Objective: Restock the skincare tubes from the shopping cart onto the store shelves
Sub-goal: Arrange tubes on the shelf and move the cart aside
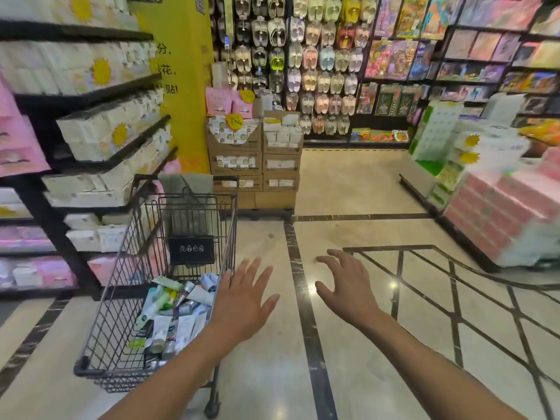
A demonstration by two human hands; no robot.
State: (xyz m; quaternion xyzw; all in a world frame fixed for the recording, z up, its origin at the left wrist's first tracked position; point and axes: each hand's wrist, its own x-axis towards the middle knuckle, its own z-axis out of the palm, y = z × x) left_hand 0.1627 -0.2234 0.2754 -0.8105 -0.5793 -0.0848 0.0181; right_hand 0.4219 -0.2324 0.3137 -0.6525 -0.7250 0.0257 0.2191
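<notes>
"Head view, store aisle: where are the tubes?"

"Tubes (172, 307) lie in a loose heap at the near end of the cart (121, 292). White, green and grey ones are mixed, some flat, some leaning on each other. The black wire cart stands just beside the shelves (139, 140) at left, which carry white cartons (100, 131) and pink bags (18, 140)."

"And the hands?"

"Left hand (242, 301) is flat, palm down, fingers straight and spread, over the cart's right rim, just beside the heap. It grips nothing; whether it touches the wire cannot be told. Right hand (348, 286) hangs over the floor (348, 183), well apart from the cart, fingers spread and slightly bent, also holding nothing."

"What surrounds them?"

"A yellow pillar (181, 86) rises behind the cart. Beside it, brown boxes (254, 165) are stacked, the top ones cut open at the front on small white packages. Rows of slippers (303, 71) hang on the back wall. At right, pink-and-white packs (500, 213) stand in a low block on the floor, pale tile crossed by dark bands."
</notes>
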